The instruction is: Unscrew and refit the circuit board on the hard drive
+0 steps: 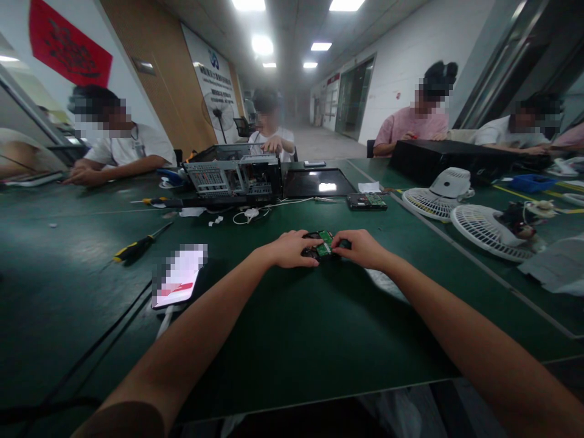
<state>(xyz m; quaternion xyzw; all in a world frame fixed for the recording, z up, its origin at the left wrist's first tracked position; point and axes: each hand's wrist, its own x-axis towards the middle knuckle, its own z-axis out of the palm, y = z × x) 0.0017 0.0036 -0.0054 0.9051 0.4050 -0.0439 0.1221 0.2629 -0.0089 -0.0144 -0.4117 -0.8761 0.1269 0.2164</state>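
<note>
The left hand [292, 248] covers the left end of the hard drive [325, 242], and the right hand [358, 248] hides part of its right end; what the right fingertips pinch is too small to tell. Both forearms run out of view at the near edge. Blocky blurring masks much of the phone screen [182, 275]. The black case [438, 159] hides the lower body of the far worker in pink [413, 129]. At the far left, another worker [20, 152] is cut off. The wall sign's [214, 79] smaller lettering is unreadable.
</note>
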